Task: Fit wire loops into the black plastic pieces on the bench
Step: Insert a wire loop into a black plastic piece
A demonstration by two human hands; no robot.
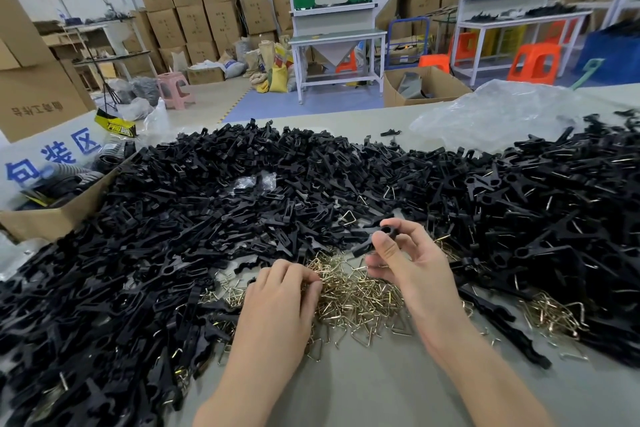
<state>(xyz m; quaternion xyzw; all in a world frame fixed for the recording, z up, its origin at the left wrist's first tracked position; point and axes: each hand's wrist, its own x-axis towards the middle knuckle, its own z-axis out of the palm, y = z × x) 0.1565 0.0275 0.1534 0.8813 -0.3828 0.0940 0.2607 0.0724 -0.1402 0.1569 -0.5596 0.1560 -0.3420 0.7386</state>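
The bench (363, 388) carries a broad heap of black plastic pieces (207, 218) that runs from its left edge across the middle to the right edge, and only a strip along the near edge is bare. In the gap at the near middle of the bench lies a pile of brass-coloured wire loops (360, 302), touching the black heap on three sides. The left hand (280, 291) lies palm down at the left side of this pile. Its fingers are curled and its fingertips are buried among the loops, with thumb and forefinger drawn close; whether a loop is caught between them cannot be told. The right hand (412, 263) is raised just above the far side of the pile. It pinches one black plastic piece (375, 239) between thumb and forefinger, and its other fingers are loosely bent beneath. A smaller heap of loops (554, 315) lies near the right edge, against the black pieces. An open cardboard box (59, 215) stands at the left edge, and a crumpled clear plastic bag (502, 111) lies at the far right corner.
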